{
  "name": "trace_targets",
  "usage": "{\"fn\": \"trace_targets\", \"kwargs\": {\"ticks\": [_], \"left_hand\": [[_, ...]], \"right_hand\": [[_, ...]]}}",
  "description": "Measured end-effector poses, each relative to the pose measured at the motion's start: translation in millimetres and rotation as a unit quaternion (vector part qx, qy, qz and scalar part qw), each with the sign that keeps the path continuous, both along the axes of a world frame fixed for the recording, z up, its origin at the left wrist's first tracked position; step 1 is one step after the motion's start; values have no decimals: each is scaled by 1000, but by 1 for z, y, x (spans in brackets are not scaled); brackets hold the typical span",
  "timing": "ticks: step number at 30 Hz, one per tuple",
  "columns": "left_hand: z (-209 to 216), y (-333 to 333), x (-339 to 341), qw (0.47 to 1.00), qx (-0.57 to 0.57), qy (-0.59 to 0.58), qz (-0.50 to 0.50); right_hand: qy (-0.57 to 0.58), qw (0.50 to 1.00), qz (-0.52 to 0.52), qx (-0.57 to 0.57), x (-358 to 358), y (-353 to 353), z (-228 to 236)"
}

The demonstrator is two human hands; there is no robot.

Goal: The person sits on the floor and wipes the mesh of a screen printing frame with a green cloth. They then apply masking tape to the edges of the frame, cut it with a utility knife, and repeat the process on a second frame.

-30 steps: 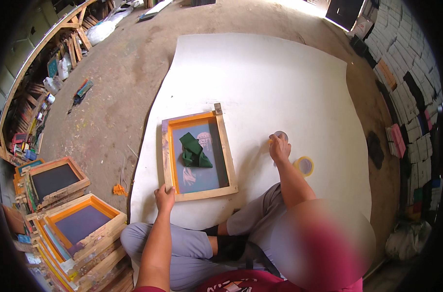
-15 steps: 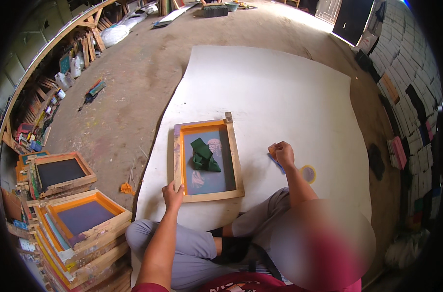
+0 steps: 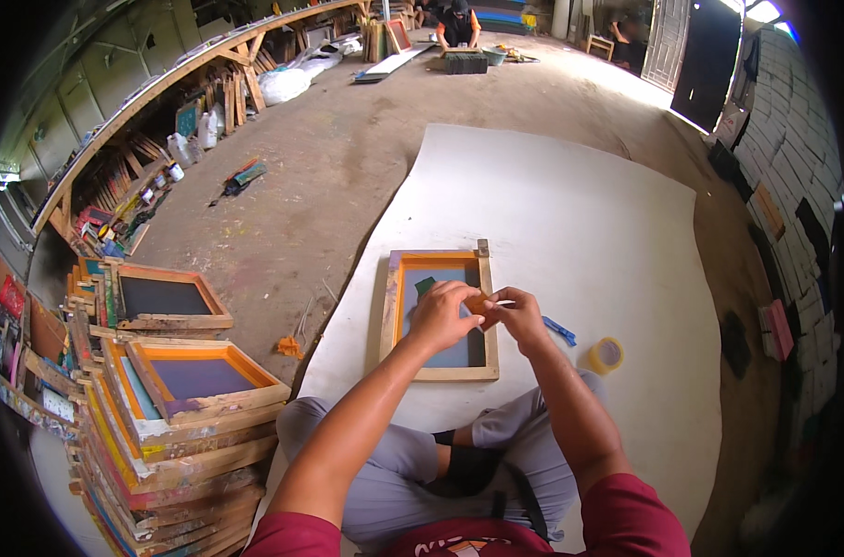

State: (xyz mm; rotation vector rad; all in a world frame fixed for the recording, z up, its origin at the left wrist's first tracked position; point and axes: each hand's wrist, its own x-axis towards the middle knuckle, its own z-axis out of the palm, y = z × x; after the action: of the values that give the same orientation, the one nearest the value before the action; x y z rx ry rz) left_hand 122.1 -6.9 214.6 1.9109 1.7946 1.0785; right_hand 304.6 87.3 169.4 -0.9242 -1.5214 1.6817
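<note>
Left hand (image 3: pixel 440 317) and right hand (image 3: pixel 520 319) pinch an orange piece (image 3: pixel 478 304), its long axis hidden. The frame (image 3: pixel 451 374) lies lengthwise near to far.

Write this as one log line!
left hand: at orange piece | right hand: holding it | beneath: wooden frame, green cloth | rightward: blue tool, tape roll

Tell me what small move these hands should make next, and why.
Perhaps lower the orange-brown piece toward the wooden frame, since the left hand and right hand both have fingers at the piece, over the frame.
</note>
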Motion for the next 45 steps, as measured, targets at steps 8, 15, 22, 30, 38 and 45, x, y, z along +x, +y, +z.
{"fn": "trace_targets", "kwargs": {"ticks": [8,15,22,30,38,45], "left_hand": [[12,-33,-4,988,-46,-114,90],[25,-49,-18,929,-67,-354,83],[15,-51,-23,906,-97,-407,60],[22,-60,-28,874,-150,-458,65],[20,-57,-23,886,-101,-448,60],[21,-60,-21,889,-49,-446,89]], "right_hand": [[-56,990,8,127,-30,-42,32],[-66,903,-110,411,-19,-96,37],[-58,873,-123,468,-7,-87,19],[-53,857,-39,512,-1,-77,41],[-57,854,-15,517,0,-73,55],[-79,830,-15,552,2,-69,67]]}}
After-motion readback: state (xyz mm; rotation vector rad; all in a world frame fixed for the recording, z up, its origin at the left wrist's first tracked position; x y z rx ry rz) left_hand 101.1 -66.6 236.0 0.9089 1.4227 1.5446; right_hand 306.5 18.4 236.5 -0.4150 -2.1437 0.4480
